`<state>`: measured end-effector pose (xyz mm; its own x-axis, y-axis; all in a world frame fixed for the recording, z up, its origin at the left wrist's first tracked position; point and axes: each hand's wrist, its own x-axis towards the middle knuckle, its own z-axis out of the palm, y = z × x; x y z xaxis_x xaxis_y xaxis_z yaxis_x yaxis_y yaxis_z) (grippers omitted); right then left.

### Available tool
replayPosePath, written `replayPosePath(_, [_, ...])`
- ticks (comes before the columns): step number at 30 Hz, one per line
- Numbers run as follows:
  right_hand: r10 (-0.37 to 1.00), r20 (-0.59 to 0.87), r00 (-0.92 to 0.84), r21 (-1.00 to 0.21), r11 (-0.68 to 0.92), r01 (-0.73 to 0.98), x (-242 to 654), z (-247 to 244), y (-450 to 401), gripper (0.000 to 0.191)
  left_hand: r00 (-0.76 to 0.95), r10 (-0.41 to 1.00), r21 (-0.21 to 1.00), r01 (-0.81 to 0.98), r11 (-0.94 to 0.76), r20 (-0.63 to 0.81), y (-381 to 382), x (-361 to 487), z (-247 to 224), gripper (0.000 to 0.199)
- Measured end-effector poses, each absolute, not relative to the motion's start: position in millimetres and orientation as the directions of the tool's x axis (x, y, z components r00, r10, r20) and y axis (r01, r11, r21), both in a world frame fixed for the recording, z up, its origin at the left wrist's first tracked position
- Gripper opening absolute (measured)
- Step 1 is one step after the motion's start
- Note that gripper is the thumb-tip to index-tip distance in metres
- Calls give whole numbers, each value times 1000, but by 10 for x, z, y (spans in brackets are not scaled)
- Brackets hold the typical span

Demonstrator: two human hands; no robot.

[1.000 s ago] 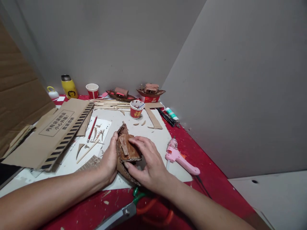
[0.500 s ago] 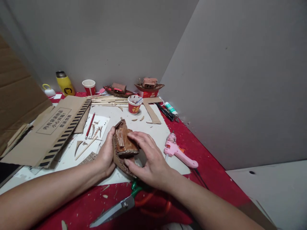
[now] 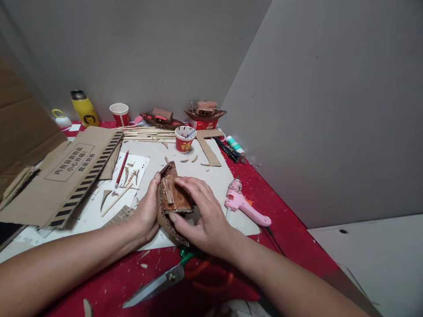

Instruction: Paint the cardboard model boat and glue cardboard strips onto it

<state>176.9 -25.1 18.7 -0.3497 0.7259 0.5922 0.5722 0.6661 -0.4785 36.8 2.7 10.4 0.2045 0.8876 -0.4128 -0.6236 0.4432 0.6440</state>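
A small brown cardboard boat (image 3: pixel 165 222) is tilted on its side between my hands, above the near part of the white board. Its brown cabin (image 3: pixel 181 197), with a ridged strip on it, sits against the hull. My left hand (image 3: pixel 148 215) is wrapped round the hull's left side, its thumb near the upper end. With fingers over the cabin's right side and thumb at its lower edge, my right hand (image 3: pixel 205 218) grips the cabin. The tips of the right fingers rest on its brown surface.
Scissors (image 3: pixel 158 286) lie at the near edge, a pink glue gun (image 3: pixel 246 204) at the right. Printed cardboard (image 3: pixel 82 163), a red pencil (image 3: pixel 122 169) and scraps lie left. Behind stand a paint cup (image 3: pixel 185 140), two model boats (image 3: pixel 161 118) and a yellow bottle (image 3: pixel 85 110).
The right thumb has moved up from the hull to the cabin's lower edge, and the cabin has tilted slightly. The whole view has shifted a little.
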Motion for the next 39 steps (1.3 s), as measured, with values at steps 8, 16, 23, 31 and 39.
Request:
replayPosePath(8, [724,593,-351,-477,668,572,1760,210,-259,58,191,897,663,-616,426,-399,29,380,67,44])
replayPosePath(16, [686,633,-359,-446,701,556,1750,188,-232,60,154,927,711,-603,363,-343,3,374,51,44])
replayPosePath(23, [675,634,-378,-424,712,559,1742,166,-226,63,146,941,738,-588,330,-304,5,366,-16,46])
replayPosePath(31, [721,573,-389,-481,680,554,1769,198,-216,61,158,928,731,-578,363,-337,-7,363,-25,47])
replayPosePath(39, [730,554,-401,-477,673,565,1766,212,-222,61,138,934,740,-577,345,-328,-4,358,-47,44])
